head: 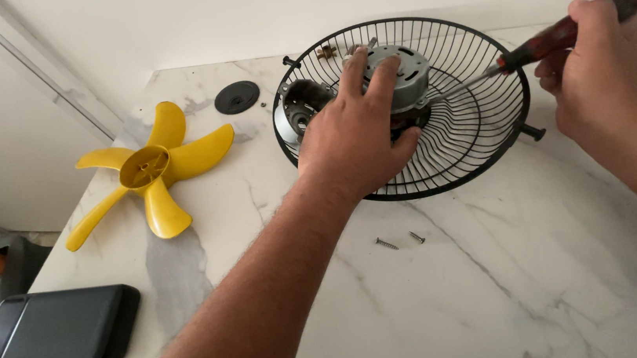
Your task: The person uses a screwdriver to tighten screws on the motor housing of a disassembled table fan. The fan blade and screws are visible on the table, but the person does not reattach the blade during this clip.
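Note:
A black wire fan guard [481, 146] lies on the marble counter with a grey metal fan motor [402, 75] in its middle. My left hand [357, 135] presses down on the motor, fingers spread over its top. My right hand [598, 67] grips a screwdriver with a dark red handle [548, 40]. Its metal shaft slants down to the motor's right side. A grey motor housing piece [299, 106] sits just left of the motor, inside the guard.
A yellow fan blade [148, 173] lies at the left of the white marble counter [503, 286]. A round black cap [236, 97] sits behind it. Two loose screws [400, 239] lie in front of the guard. A dark phone-like case [54, 329] rests at the front left edge.

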